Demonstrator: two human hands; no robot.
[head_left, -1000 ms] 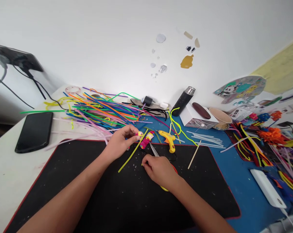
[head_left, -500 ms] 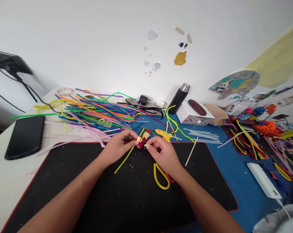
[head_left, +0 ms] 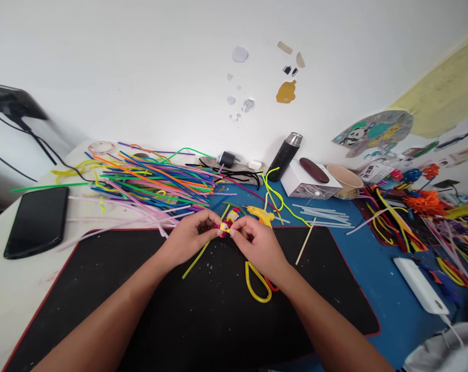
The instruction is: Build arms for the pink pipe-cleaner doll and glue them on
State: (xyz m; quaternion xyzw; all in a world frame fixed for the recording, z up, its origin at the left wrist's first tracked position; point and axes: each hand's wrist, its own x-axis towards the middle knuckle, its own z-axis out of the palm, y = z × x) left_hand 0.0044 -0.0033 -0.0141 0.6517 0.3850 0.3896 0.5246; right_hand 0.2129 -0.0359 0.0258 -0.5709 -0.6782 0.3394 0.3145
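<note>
My left hand (head_left: 190,236) is closed in a pinch on a small yellow-and-white pipe-cleaner piece (head_left: 224,227) above the black mat. From the other side, the thumb and finger of my right hand (head_left: 259,243) pinch the yellow part of the same small piece. Just behind it shows a magenta, yellow and white pipe-cleaner figure (head_left: 232,216), partly hidden by the piece and my fingers. A loose yellow-green pipe cleaner (head_left: 197,261) slants across the mat by my left hand. Below my right wrist lie scissors with yellow and red handles (head_left: 250,281), their blades hidden.
A yellow glue gun (head_left: 263,213) lies behind my right hand, with clear glue sticks (head_left: 325,216) to its right. Many coloured pipe cleaners (head_left: 156,178) are heaped at the back left. A phone (head_left: 38,222), a black flask (head_left: 284,157) and a white box (head_left: 310,183) stand around.
My right fingers have moved slightly left and now meet my left fingertips at the small yellow piece. The view has shifted a little.
</note>
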